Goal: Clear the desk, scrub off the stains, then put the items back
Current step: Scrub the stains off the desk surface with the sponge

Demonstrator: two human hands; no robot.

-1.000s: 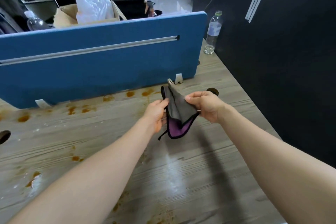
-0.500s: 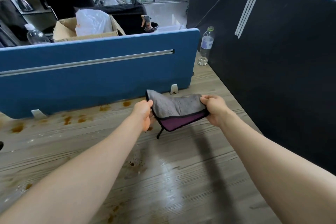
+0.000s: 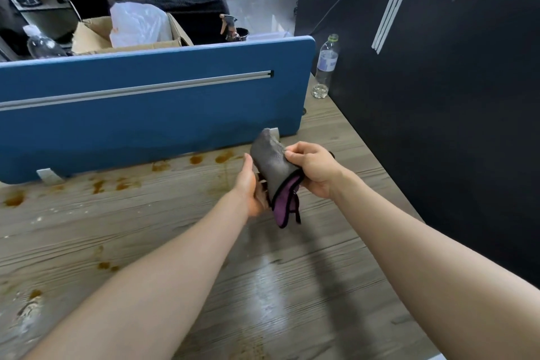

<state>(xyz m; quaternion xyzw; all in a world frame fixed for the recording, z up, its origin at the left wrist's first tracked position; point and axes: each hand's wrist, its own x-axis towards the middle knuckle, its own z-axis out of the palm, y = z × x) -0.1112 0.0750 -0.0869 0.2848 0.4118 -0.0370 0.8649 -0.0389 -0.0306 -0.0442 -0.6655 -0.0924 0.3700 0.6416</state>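
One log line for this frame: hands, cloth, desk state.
right hand: pinches cloth | left hand: supports cloth from beside | cloth: above desk | stains: unscrubbed

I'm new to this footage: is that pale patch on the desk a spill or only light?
Head view: the pale streak on the desk looks like window glare, though wetness can't be ruled out; the arms cast dark shadows beside it; the wide lens bows the blue divider.

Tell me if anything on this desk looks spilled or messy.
Yes. Brown stains spatter the wooden desk along the blue divider and toward its left edge, looking like dried splashes not yet scrubbed.
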